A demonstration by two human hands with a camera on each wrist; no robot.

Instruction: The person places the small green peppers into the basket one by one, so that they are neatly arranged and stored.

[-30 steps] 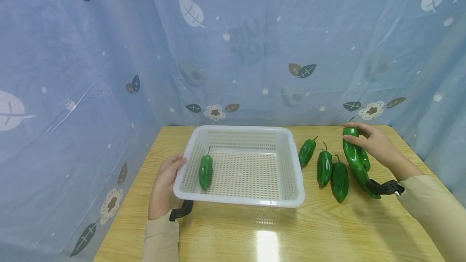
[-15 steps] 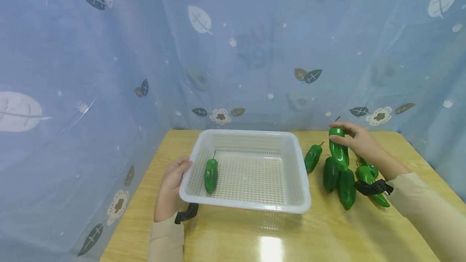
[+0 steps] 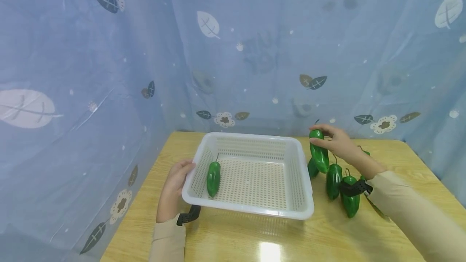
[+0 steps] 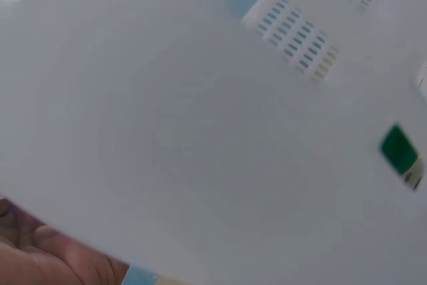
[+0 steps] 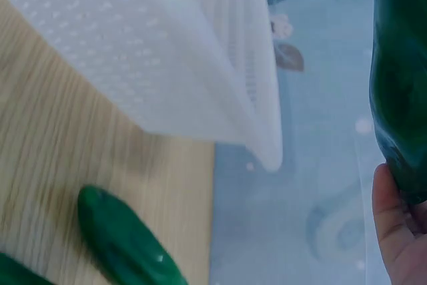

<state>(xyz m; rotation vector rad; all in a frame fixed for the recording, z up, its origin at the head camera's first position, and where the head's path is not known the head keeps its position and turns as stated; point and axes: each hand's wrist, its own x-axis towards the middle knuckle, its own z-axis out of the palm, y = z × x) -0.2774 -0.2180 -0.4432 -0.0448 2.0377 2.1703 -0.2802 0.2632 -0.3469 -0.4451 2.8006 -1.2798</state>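
Note:
My left hand [image 3: 177,179] grips the left rim of a white plastic basket [image 3: 251,212] with slotted walls. In the left wrist view the basket wall [image 4: 167,131] fills most of the picture, and part of the hand [image 4: 60,251] shows at the lower left. Inside the basket, at its left end, lies one green pepper [image 3: 213,179]. To the right of the basket, my right hand [image 3: 338,144] pinches another green pepper [image 3: 319,155] near its stem end, tip pointing down. The right wrist view shows this pepper [image 5: 403,78] close up, above the thumb.
Several green peppers lie on the wooden table [image 3: 218,237] right of the basket, among them one pepper [image 3: 333,181] and another pepper [image 3: 350,203], partly under the right wrist strap [image 3: 354,188]. A blue patterned curtain [image 3: 247,72] hangs behind and at the left.
My right hand has lifted the pepper from the group at the right and carried it leftward, close to the basket's right rim. My left hand stays on the basket. The head view has shifted slightly.

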